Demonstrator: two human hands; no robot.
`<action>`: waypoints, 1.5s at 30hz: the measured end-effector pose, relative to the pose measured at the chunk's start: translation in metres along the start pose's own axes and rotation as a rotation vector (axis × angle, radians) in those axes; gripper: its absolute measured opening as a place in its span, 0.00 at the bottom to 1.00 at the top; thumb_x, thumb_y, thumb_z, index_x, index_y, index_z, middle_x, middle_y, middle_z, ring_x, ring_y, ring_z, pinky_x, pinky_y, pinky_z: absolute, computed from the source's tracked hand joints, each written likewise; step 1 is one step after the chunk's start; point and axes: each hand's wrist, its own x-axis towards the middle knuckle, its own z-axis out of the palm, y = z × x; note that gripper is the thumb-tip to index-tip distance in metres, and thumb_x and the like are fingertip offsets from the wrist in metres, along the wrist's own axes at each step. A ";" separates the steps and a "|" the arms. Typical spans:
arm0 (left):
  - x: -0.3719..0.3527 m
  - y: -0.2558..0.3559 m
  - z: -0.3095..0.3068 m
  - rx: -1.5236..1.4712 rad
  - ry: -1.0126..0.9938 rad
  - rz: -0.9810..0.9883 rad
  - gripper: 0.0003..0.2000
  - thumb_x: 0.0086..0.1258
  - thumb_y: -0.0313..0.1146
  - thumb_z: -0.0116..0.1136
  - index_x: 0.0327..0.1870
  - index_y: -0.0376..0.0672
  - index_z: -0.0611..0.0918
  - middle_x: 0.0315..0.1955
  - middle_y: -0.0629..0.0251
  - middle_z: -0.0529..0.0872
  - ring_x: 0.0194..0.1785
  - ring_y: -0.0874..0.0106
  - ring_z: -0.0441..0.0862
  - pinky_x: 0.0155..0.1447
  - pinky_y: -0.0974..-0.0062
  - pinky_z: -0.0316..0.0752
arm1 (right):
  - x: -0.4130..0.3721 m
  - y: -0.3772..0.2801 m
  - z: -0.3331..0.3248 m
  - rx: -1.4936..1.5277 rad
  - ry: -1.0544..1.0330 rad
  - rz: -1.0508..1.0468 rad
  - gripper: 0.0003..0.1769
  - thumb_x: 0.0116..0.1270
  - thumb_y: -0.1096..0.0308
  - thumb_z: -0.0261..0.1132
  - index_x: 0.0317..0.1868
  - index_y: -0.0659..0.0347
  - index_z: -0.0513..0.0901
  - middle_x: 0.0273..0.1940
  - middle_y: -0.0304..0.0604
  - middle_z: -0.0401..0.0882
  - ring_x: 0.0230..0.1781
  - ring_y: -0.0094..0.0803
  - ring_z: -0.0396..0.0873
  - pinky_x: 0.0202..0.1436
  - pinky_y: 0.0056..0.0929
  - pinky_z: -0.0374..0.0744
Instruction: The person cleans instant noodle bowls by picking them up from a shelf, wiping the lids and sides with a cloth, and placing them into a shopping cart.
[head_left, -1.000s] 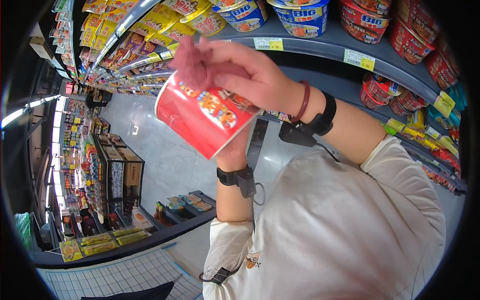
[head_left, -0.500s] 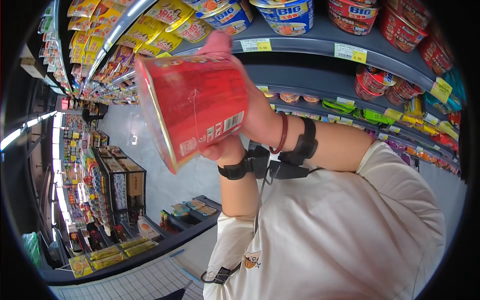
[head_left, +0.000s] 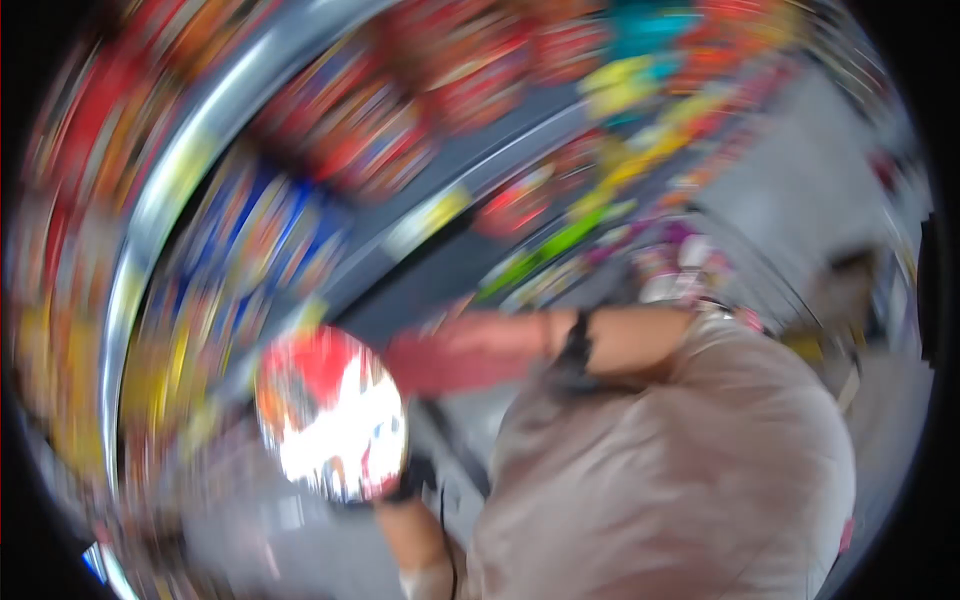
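Observation:
The foil-lidded instant noodle bowl (head_left: 330, 415) is at the left of centre, its round shiny lid turned toward me and reflecting bright light. My left hand (head_left: 384, 486) is at the bowl's lower right edge, mostly hidden behind it, and supports it; a black strap is around that wrist. Blurred by motion, my right hand (head_left: 460, 353) reaches in from the right to the bowl's upper right side. Its fingers are smeared, so I cannot make out whether they grip the bowl.
A blurred shelf (head_left: 425, 220) curves across the top with red noodle bowls (head_left: 350, 130), blue bowls (head_left: 260, 230) and yellow packs (head_left: 60, 390). Green and yellow bags (head_left: 550, 245) line a lower level. Grey floor (head_left: 800, 180) shows at the right.
My view has swung sharply and blurred. The bowl has turned from its red side and label to show its lid. My right hand now lies at its upper right side.

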 end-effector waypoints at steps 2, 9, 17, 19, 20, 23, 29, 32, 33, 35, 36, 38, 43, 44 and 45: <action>0.020 0.002 0.053 -0.285 -0.201 0.064 0.42 0.61 0.46 0.61 0.72 0.40 0.53 0.68 0.51 0.60 0.70 0.55 0.61 0.70 0.53 0.60 | -0.061 -0.015 -0.009 0.016 0.364 -0.110 0.20 0.72 0.60 0.55 0.59 0.62 0.75 0.52 0.37 0.79 0.49 0.23 0.77 0.54 0.26 0.76; 0.052 0.014 0.238 -0.092 -0.504 0.413 0.50 0.46 0.31 0.74 0.71 0.38 0.53 0.66 0.50 0.62 0.67 0.58 0.64 0.70 0.55 0.61 | -0.295 0.006 -0.020 -0.253 1.265 -0.179 0.17 0.71 0.58 0.55 0.53 0.58 0.79 0.41 0.35 0.82 0.44 0.23 0.78 0.49 0.27 0.76; -0.018 0.012 0.465 -0.555 -1.090 -0.568 0.27 0.70 0.37 0.54 0.67 0.42 0.60 0.56 0.61 0.74 0.56 0.68 0.76 0.58 0.70 0.74 | -0.494 0.120 0.022 -0.146 1.913 -0.465 0.16 0.70 0.63 0.53 0.47 0.67 0.79 0.43 0.41 0.81 0.40 0.25 0.78 0.43 0.27 0.78; -0.042 0.028 0.521 -0.489 -1.254 -0.683 0.29 0.69 0.33 0.57 0.68 0.40 0.60 0.55 0.62 0.74 0.55 0.74 0.75 0.56 0.72 0.74 | -0.523 0.139 0.051 0.285 1.958 -0.627 0.16 0.70 0.63 0.52 0.44 0.68 0.79 0.41 0.42 0.81 0.37 0.26 0.79 0.40 0.26 0.78; -0.057 0.023 0.553 -0.470 -1.329 -0.706 0.28 0.68 0.36 0.58 0.66 0.41 0.62 0.53 0.64 0.76 0.52 0.74 0.77 0.53 0.74 0.75 | -0.544 0.164 0.050 0.312 1.964 -0.632 0.16 0.70 0.63 0.52 0.44 0.68 0.79 0.41 0.42 0.81 0.37 0.26 0.79 0.40 0.26 0.78; -0.112 0.027 0.629 -0.314 -1.432 -0.889 0.27 0.67 0.45 0.60 0.62 0.46 0.67 0.50 0.66 0.79 0.48 0.72 0.81 0.47 0.72 0.80 | -0.578 0.207 0.064 0.494 1.985 -0.790 0.16 0.71 0.62 0.52 0.46 0.66 0.77 0.40 0.45 0.80 0.38 0.29 0.81 0.42 0.26 0.80; -0.205 0.007 0.708 0.086 -1.337 -1.108 0.35 0.56 0.52 0.68 0.61 0.45 0.67 0.53 0.64 0.77 0.46 0.66 0.82 0.39 0.61 0.80 | -0.596 0.261 0.088 0.548 2.133 -0.776 0.18 0.72 0.60 0.52 0.45 0.68 0.78 0.41 0.43 0.80 0.40 0.27 0.79 0.44 0.24 0.78; -0.237 -0.009 0.720 -0.032 -1.277 -0.893 0.33 0.56 0.47 0.68 0.60 0.43 0.68 0.52 0.62 0.76 0.42 0.67 0.81 0.34 0.65 0.77 | -0.592 0.262 0.094 0.469 2.200 -0.715 0.18 0.72 0.59 0.52 0.45 0.67 0.78 0.42 0.40 0.80 0.41 0.24 0.77 0.47 0.23 0.77; -0.239 0.004 0.719 0.000 -1.303 -0.769 0.31 0.58 0.43 0.66 0.60 0.38 0.69 0.47 0.61 0.78 0.40 0.69 0.79 0.34 0.70 0.75 | -0.592 0.261 0.094 0.469 2.210 -0.680 0.19 0.70 0.58 0.53 0.46 0.67 0.79 0.43 0.42 0.80 0.42 0.26 0.77 0.46 0.26 0.76; -0.237 0.023 0.715 0.013 -1.280 -0.756 0.31 0.59 0.42 0.65 0.60 0.37 0.69 0.45 0.61 0.78 0.39 0.70 0.78 0.34 0.72 0.74 | -0.589 0.249 0.090 0.448 2.197 -0.644 0.20 0.69 0.57 0.54 0.46 0.67 0.79 0.44 0.44 0.81 0.42 0.29 0.77 0.45 0.28 0.75; -0.231 0.031 0.711 0.023 -1.257 -0.740 0.30 0.60 0.40 0.64 0.60 0.35 0.68 0.42 0.61 0.79 0.38 0.71 0.77 0.35 0.74 0.74 | -0.585 0.236 0.087 0.702 1.971 -0.960 0.21 0.69 0.55 0.54 0.51 0.65 0.77 0.46 0.45 0.80 0.44 0.31 0.78 0.46 0.30 0.76; -0.211 0.007 0.701 -0.044 -1.239 -0.534 0.26 0.62 0.38 0.62 0.59 0.35 0.71 0.43 0.60 0.81 0.36 0.73 0.78 0.39 0.76 0.74 | -0.581 0.206 0.080 0.918 1.646 -1.202 0.23 0.69 0.54 0.55 0.55 0.63 0.76 0.49 0.45 0.80 0.46 0.33 0.79 0.47 0.32 0.77; -0.117 -0.020 0.610 -0.016 -1.085 -0.415 0.19 0.64 0.38 0.61 0.51 0.36 0.78 0.40 0.62 0.83 0.40 0.71 0.80 0.48 0.74 0.74 | -0.578 0.145 0.029 0.705 1.253 -1.306 0.27 0.71 0.52 0.50 0.62 0.62 0.71 0.59 0.45 0.75 0.57 0.38 0.76 0.61 0.38 0.74; -0.097 -0.041 0.587 -0.013 -0.995 -0.410 0.18 0.64 0.37 0.60 0.51 0.37 0.79 0.38 0.63 0.84 0.40 0.71 0.80 0.48 0.74 0.74 | -0.571 0.129 0.014 0.656 1.289 -1.316 0.27 0.71 0.52 0.49 0.63 0.62 0.70 0.59 0.45 0.75 0.59 0.38 0.74 0.65 0.39 0.71; -0.077 -0.056 0.559 -0.040 -0.932 -0.412 0.16 0.65 0.36 0.59 0.50 0.39 0.79 0.34 0.67 0.83 0.38 0.74 0.79 0.42 0.75 0.74 | -0.556 0.097 0.015 0.595 1.251 -1.314 0.28 0.71 0.52 0.49 0.64 0.62 0.69 0.61 0.45 0.73 0.61 0.39 0.73 0.66 0.39 0.70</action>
